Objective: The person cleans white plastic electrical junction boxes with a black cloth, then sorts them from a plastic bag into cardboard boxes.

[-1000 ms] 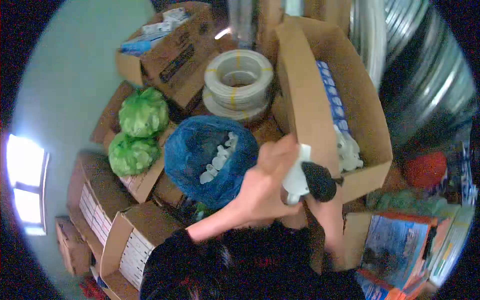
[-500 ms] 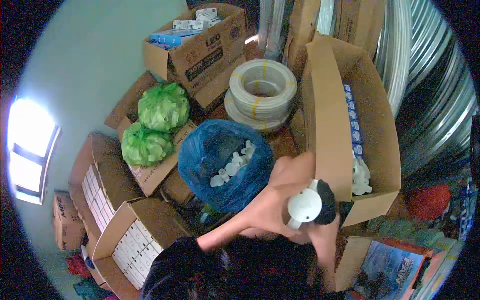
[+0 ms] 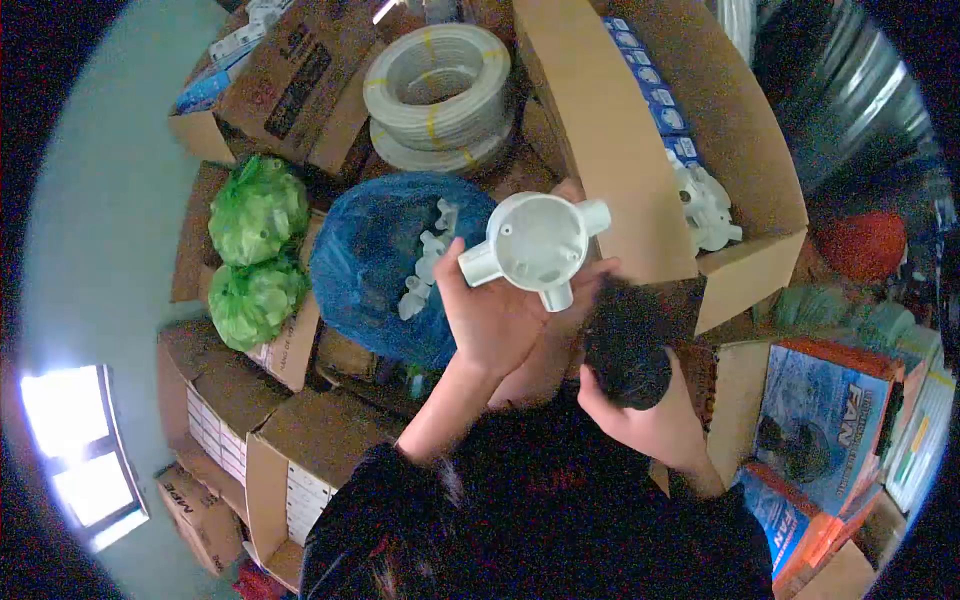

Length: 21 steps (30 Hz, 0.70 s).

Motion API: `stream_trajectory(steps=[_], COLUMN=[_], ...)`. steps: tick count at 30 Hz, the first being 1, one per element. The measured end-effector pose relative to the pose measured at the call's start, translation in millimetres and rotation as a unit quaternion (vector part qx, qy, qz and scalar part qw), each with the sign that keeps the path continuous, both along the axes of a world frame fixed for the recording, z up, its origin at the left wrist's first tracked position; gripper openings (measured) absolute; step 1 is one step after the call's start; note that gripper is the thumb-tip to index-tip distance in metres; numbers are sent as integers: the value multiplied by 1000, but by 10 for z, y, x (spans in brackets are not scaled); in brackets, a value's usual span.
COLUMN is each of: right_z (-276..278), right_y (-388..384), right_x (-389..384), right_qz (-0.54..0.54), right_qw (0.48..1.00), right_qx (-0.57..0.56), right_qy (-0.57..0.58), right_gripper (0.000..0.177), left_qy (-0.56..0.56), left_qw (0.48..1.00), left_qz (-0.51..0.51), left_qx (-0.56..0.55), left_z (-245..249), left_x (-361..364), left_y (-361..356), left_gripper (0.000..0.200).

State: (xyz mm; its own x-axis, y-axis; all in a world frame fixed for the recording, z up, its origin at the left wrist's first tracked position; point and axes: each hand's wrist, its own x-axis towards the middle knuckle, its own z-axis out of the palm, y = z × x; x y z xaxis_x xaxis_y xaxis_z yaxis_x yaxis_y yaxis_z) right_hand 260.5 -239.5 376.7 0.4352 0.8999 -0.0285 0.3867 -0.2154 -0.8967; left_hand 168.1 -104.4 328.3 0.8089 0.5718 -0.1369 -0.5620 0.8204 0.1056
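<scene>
A white round conduit junction box (image 3: 538, 245) with three pipe sockets rests in my left hand (image 3: 500, 325), its hollow side facing up toward me. The thumb lies along one socket and the other fingers are underneath, partly hidden. In my right hand (image 3: 655, 420) is a soft-looking black wad (image 3: 628, 345), possibly cloth, gripped from below and apart from the box. Behind my left hand sits a blue plastic bag (image 3: 365, 270), open at the top, with several white pipe fittings (image 3: 425, 265) in it.
An open tall carton (image 3: 625, 190) at right contains blue-labelled packs and white junction boxes (image 3: 705, 210). Coiled white tubing (image 3: 440, 90) stands behind the bag. Green bags (image 3: 258, 215) and cartons (image 3: 300, 80) line the left. A fan box (image 3: 825, 425) lies at lower right.
The junction box has turned from its closed back to its hollow side and moved left and up in my left hand. My right hand has separated from it with the black wad. The view has shifted.
</scene>
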Motion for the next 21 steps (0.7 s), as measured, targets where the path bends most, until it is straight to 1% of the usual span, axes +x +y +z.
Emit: stream_trajectory(steps=[3,4,6,7,8,10,11,13,14,17,20,21], right_z=[80,95,102,51,-45,-187,-180,-153,-238,-193,-388,-364], right_y=[20,51,120,141,164,189,211,235,227,274,270,276], right_x=[30,22,-19,-36,-57,-134,-168,-226,-238,-354,-528,-520], right_qz=[69,57,34,50,66,90,84,72,85,71,114,121], right_qw=[997,998,998,998,997,995,995,994,991,990,990,988], right_qx=[-25,-16,1,5,12,17,11,-2,-5,8,-9,-8], right_qy=[18,-4,-45,-44,-43,-47,-57,-77,-102,-122,-85,-91], right_gripper=[18,17,18,18,18,19,19,20,21,20,16,15], left_qy=[154,140,103,86,70,120,144,166,178,192,210,185], left_qw=[981,983,984,983,989,983,979,969,963,944,940,947], left_qz=[29,65,37,22,21,37,45,48,51,95,121,112], left_qx=[118,102,142,163,127,134,138,179,197,249,241,237], left_z=[22,163,158,156,182,161,153,159,157,96,69,56], left_x=[1,76,44,14,2,-32,-34,-41,-50,-50,-87,-120], left_y=[8,-1,13,17,-1,-45,-50,-56,-62,-71,-74,-52], left_gripper=[81,89,91,91,94,95,96,96,97,98,96,95])
